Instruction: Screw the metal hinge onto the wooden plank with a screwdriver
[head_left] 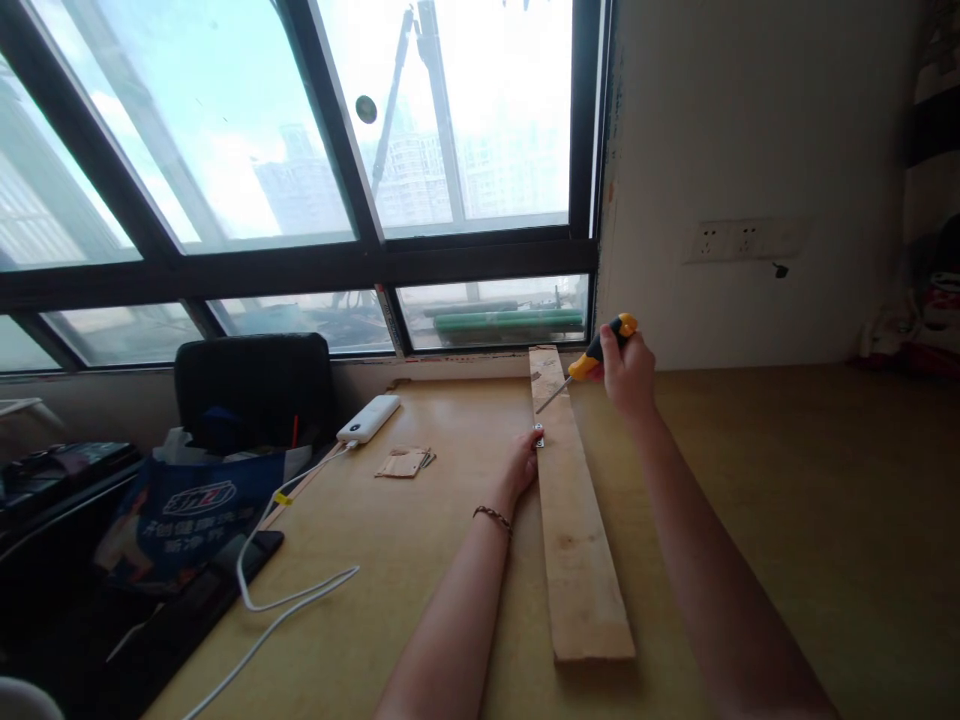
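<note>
Wood-toned tabletop (450,420) beneath a dark-framed window (495,150): a long pale plank (581,560), knotted, dark-marked at its far end, lies lengthwise towards the window. Left hand (523,462) pinches a small metal plate (539,438) at the plank's left edge; right hand (628,375) grips a yellow-and-black screwdriver (597,352), tip just short of the plate. Tabletop extends along both plank sides; a white power bank (369,419) lies left, well apart
</note>
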